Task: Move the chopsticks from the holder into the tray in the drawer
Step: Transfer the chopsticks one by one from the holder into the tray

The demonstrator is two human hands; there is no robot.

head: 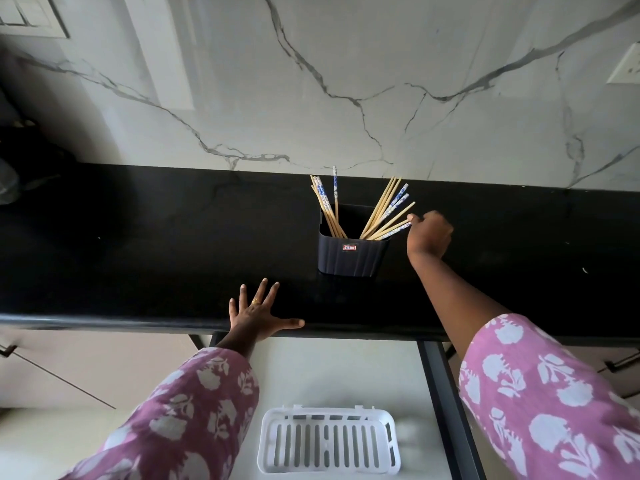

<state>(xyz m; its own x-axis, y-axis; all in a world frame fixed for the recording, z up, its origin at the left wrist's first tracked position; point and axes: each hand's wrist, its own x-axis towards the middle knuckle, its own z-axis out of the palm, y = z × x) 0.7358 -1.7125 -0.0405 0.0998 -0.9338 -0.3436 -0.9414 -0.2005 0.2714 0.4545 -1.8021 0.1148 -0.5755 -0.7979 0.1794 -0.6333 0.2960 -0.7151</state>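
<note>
Marble wall [242, 81] at the back, white with grey veins, and below it a black counter [138, 237] running right across. Far left, high up, a pale switch plate [31, 15] on the wall.

Now the left hand [258, 315]: it lies flat on the counter's front edge, fingers straight and spread wide, thumb stretched out to the right, gripping nothing. A gold ring [255, 301] shows on one finger. Behind the wrist comes a pink sleeve [180, 417] with white flowers.

Below and to the right of those spread fingers the drawer [346, 372] stands open under the counter, pale inside. A white slotted tray [268, 441] sits on its floor, and no sticks lie in it.

Up and to the right of the left fingertips stands the holder [349, 258], a dark ribbed tub with a small red label on its front. The chopsticks [381, 216] are all in it, fanned into two bunches, one leaning left and one leaning right. Some are plain wood, some have blue and white tops.

Over to the right hand [429, 237], slightly blurred, just beside the holder's right side. Its fingers are curled in, and the fingertips [411, 217] close on the top end of the lowest sticks in the right-leaning bunch. The holder's rim sits just left of and below those fingertips.

Far right, a wall socket [628, 64] at the picture's edge.
</note>
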